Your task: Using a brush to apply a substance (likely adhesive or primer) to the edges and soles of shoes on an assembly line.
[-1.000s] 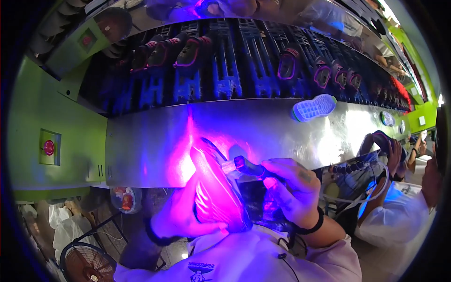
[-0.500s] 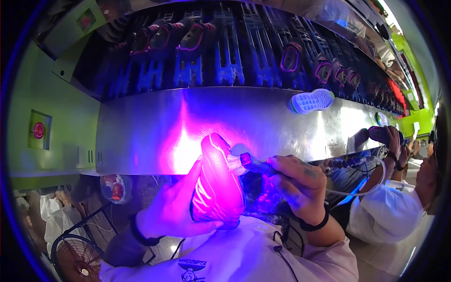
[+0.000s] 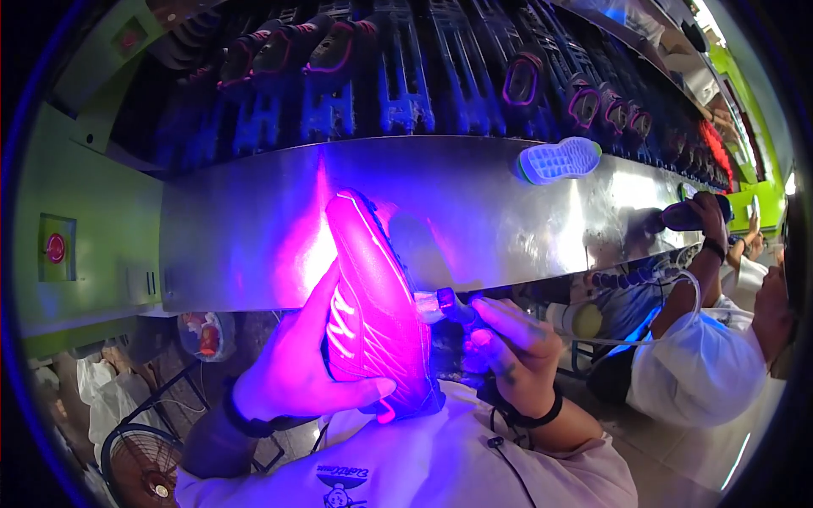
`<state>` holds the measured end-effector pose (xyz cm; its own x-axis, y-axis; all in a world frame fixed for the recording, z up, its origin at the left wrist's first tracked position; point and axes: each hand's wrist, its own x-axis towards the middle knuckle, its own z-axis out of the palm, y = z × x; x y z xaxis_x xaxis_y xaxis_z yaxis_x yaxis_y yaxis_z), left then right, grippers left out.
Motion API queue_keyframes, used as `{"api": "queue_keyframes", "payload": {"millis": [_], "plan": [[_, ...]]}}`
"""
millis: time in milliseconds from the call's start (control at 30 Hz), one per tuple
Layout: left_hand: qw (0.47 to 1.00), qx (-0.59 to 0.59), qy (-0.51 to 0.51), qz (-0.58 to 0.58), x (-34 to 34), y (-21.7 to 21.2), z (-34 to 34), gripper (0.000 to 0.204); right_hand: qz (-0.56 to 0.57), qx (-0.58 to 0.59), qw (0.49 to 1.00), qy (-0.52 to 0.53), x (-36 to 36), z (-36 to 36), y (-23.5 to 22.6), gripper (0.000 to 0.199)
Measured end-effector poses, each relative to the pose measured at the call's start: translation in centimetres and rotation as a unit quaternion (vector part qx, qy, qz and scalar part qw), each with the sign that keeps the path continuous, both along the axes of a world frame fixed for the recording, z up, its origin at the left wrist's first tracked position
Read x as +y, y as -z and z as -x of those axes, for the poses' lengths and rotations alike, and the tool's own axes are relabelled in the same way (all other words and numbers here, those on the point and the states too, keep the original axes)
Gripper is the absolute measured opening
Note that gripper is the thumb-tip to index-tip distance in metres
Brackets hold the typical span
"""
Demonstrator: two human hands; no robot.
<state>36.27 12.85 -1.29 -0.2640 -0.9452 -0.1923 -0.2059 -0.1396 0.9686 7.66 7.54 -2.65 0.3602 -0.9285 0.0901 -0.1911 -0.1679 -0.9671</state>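
Under pink-violet light I hold a laced shoe [image 3: 370,279] upright, toe pointing away from me. My left hand [image 3: 296,360] is wrapped round its left side, with the thumb across the heel end. In my right hand [image 3: 518,345] is a brush [image 3: 457,307], its fingers closed round the handle. The brush's pale bristles touch the shoe's right side, low by the edge where the upper ends. Past the shoe, on the metal ledge, lies a loose pale sole [image 3: 559,161], tread side up.
Behind the metal ledge [image 3: 229,245] runs a dark conveyor rack [image 3: 406,102] carrying several dark shoes [image 3: 330,46]. A green panel [image 3: 93,195] with a red button stands at left. A fan [image 3: 144,466] is low left. A co-worker [image 3: 694,372] at right holds a dark shoe.
The shoe has tilted so more of its right side shows, its toe reaching further away. The brush has shifted from near the forefoot down toward the middle of the shoe's right edge.
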Motion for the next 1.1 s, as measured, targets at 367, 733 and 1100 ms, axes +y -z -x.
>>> {"api": "queue_keyframes", "payload": {"millis": [367, 733, 1100], "plan": [[0.997, 0.073, -0.031, 0.019, 0.9, 0.2, 0.6, 0.122, 0.066, 0.088, 0.994, -0.005, 0.1, -0.2, -0.9, 0.036], [0.991, 0.081, -0.099, -0.045, 0.9, -0.3, -0.4, 0.115, 0.027, 0.043, 0.998, -0.037, 1.1, 0.3, -0.3, 0.035], [0.975, 0.086, -0.188, -0.084, 0.1, 0.4, -1.7, 0.1, -0.039, 0.06, 0.994, -0.085, 1.1, 1.5, -0.5, 0.038]]}}
